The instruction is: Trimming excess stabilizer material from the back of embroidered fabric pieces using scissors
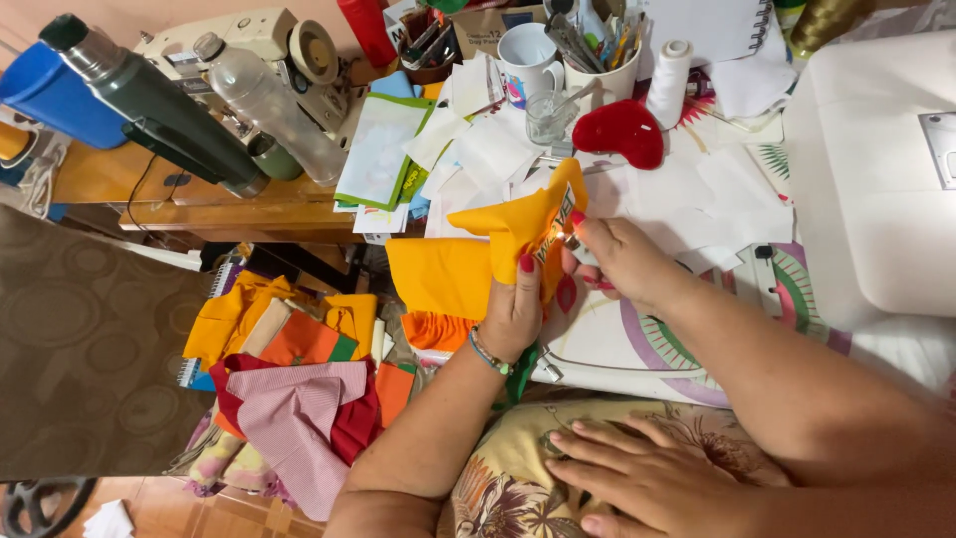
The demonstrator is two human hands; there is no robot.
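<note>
Left hand [513,314]: I see fingers pinching the yellow fabric [508,234].
Right hand [622,261]: fingers pressed on its edge.
Around: red heart pincushion [620,132], white paper pieces [697,194], sewing machine [876,169].

You hold a bright yellow-orange cloth [518,229]; your nails are painted dark red. A red heart-shaped cushion [619,132] sits among white paper pieces [697,194]. The fabric pile [299,389] shows orange, yellow, red and pink-checked cloth beside a blue container [55,95].
</note>
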